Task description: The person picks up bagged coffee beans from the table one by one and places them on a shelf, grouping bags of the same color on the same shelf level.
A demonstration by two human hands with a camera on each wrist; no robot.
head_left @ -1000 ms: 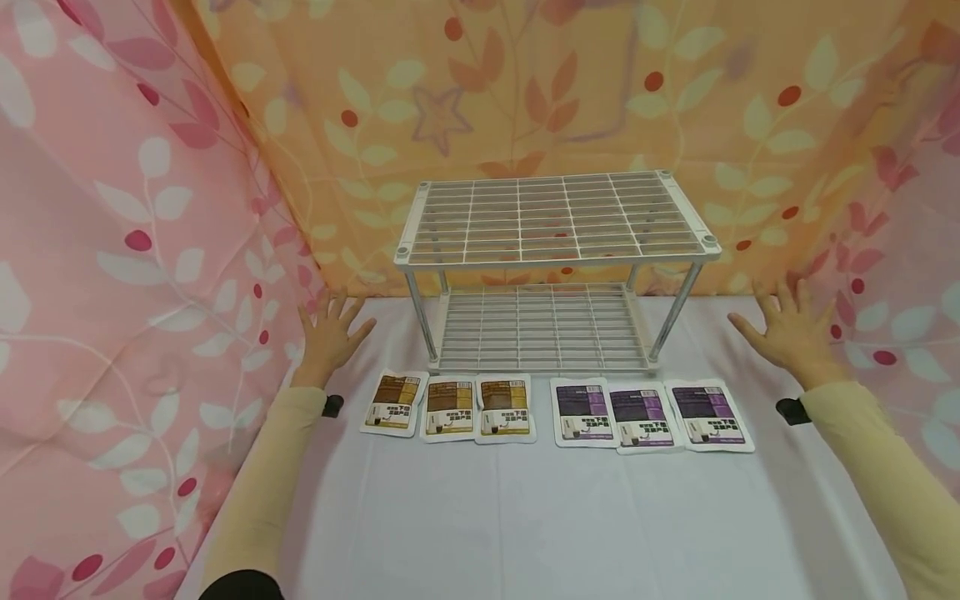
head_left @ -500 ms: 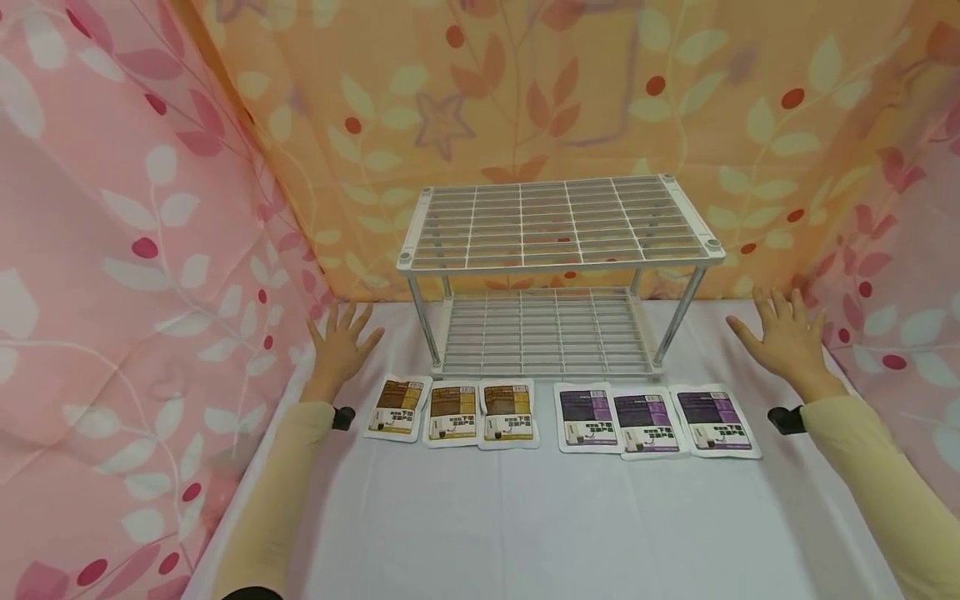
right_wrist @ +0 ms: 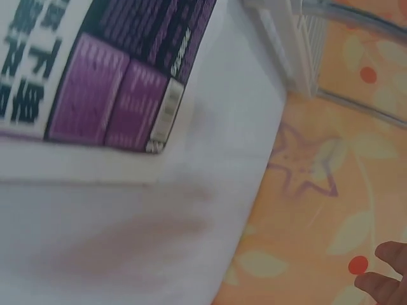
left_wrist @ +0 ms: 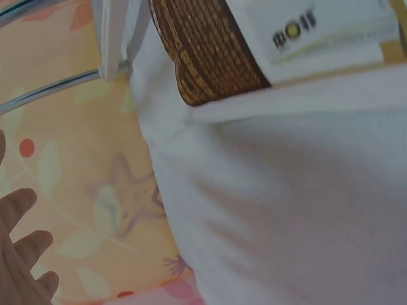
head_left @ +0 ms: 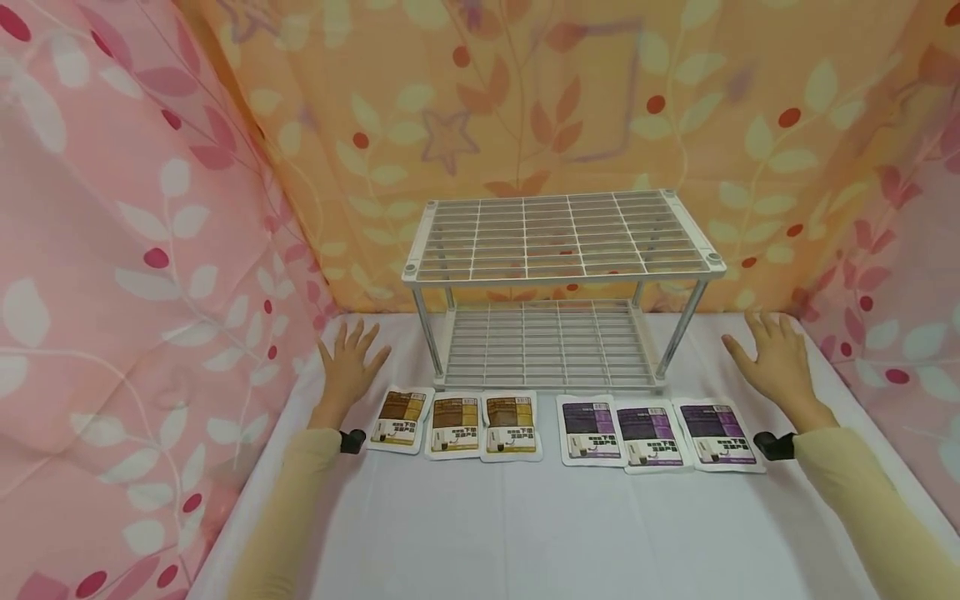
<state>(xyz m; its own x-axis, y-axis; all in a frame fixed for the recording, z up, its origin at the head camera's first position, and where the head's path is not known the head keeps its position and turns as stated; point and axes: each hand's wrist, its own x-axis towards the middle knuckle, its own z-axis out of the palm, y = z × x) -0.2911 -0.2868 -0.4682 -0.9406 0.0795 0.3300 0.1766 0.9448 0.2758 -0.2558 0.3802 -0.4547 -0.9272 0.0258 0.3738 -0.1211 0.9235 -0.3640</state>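
- Left hand and right hand are shifted slightly lower and inward in the head view since the earlier frame; the rack and pouches are also seen a little lower.
- At centre-left, the left hand's fingers are spread and extended, with nothing held.
- At centre-right, the right hand's fingers are likewise spread, with nothing gripped; whether either palm is rested on the white cloth-covered table cannot be told.
- Three flat, white-edged brown-and-gold pouches are laid in a row left of the lower centre, the leftmost nearest the left hand and slightly slanted.
- Three flat, white-edged purple-and-black pouches are laid right of the lower centre, the rightmost nearest the right hand.
- Behind both rows, a two-tier white wire rack with metal legs is stood at the middle of the frame.
- Upper centre is filled by an orange leaf-patterned cloth; the left side is covered by a pink leaf-patterned cloth.
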